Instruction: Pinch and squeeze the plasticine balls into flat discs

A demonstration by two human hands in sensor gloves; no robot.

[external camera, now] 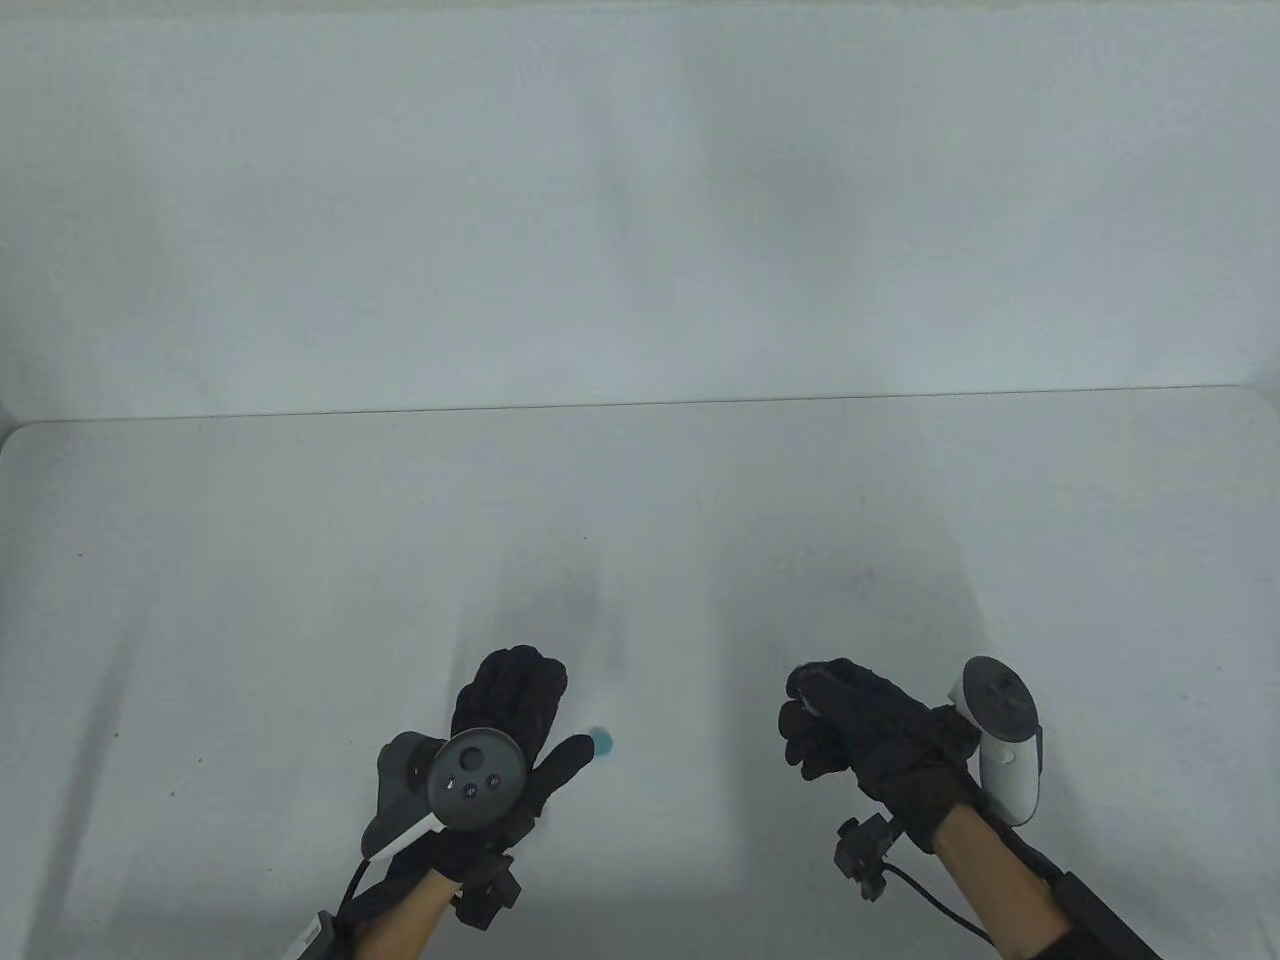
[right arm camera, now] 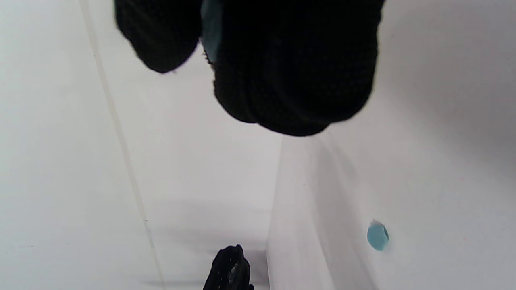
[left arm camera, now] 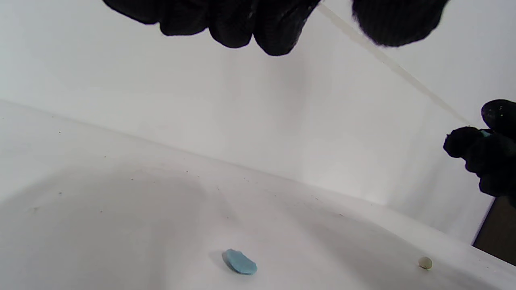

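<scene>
Lying flat, one blue disc (left arm camera: 239, 262), left hand (external camera: 500, 740) grip spread, right hand (external camera: 860, 735) pinching blue plasticine (right arm camera: 210, 28).

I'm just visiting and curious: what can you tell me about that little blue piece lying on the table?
The blue piece looks like soft, matte plasticine, already pressed into a small, flat, roughly round disc with uneven edges. It lies flat on the white table, just beside the left hand. From above it sits at the thumb tip; the left wrist view shows nothing touching it.
</scene>
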